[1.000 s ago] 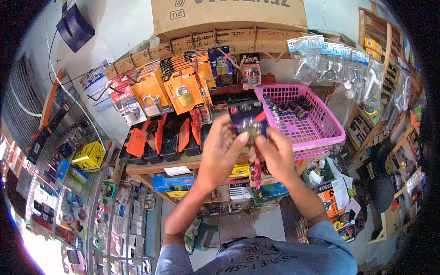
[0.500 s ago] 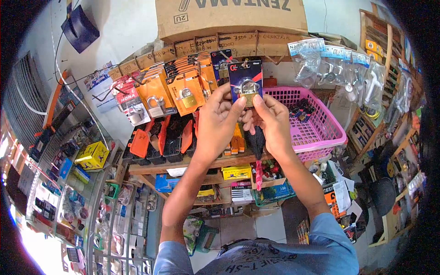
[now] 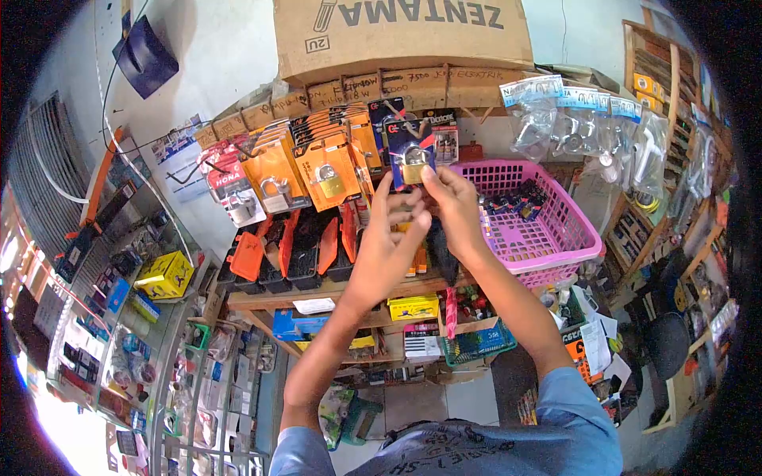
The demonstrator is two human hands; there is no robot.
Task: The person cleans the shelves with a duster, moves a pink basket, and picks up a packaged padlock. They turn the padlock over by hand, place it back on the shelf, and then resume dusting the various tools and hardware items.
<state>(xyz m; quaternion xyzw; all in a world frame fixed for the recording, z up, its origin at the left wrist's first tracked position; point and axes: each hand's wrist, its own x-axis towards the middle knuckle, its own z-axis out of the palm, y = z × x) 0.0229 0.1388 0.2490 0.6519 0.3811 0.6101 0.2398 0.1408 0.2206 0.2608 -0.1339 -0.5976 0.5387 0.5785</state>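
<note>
Right hand [image 3: 454, 208] fingers [image 3: 429, 176] pinch the blue padlock card [image 3: 409, 147], left hand [image 3: 389, 246] spread below; I judge a slack pinch drops it.

- What does the big cardboard box [image 3: 401, 32] say?
- "ZENTAMA" in bold dark letters, with a small boxed "2U" at one end.
- And the hanging packs?
- A red padlock card [image 3: 228, 181] reads "HONA". Print on the blue padlock card [image 3: 397, 135] is too small, and the cardboard strip [image 3: 349, 86] is mostly illegible scrawl.
</note>
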